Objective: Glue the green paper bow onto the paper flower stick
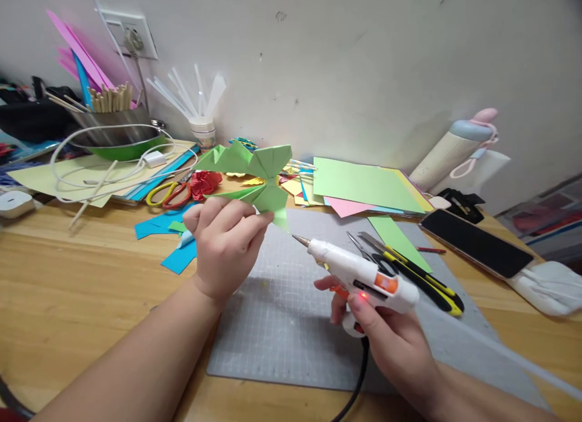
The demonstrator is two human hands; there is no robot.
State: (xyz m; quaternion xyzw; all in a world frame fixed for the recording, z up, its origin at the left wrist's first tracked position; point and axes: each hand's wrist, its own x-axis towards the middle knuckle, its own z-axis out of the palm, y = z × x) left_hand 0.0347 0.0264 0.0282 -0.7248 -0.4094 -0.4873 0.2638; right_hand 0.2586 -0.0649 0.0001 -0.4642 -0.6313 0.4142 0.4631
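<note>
My left hand (pixel 226 243) is closed on a folded green paper shape (pixel 254 173) and holds it up above the grey cutting mat (pixel 282 325). My right hand (pixel 386 334) grips a white hot glue gun (pixel 359 273) with an orange trigger and a small red light. Its metal nozzle points left toward the lower tip of the green paper, a short gap away. A black cord runs down from the gun's handle.
Scissors and a yellow-black cutter (pixel 418 273) lie on the mat's right side. A black phone (pixel 475 243) rests further right. Coloured paper sheets (pixel 364 185), red paper flower (pixel 204 182), yellow-handled scissors (pixel 166 191), a white cable and a metal bowl (pixel 113 137) crowd the back.
</note>
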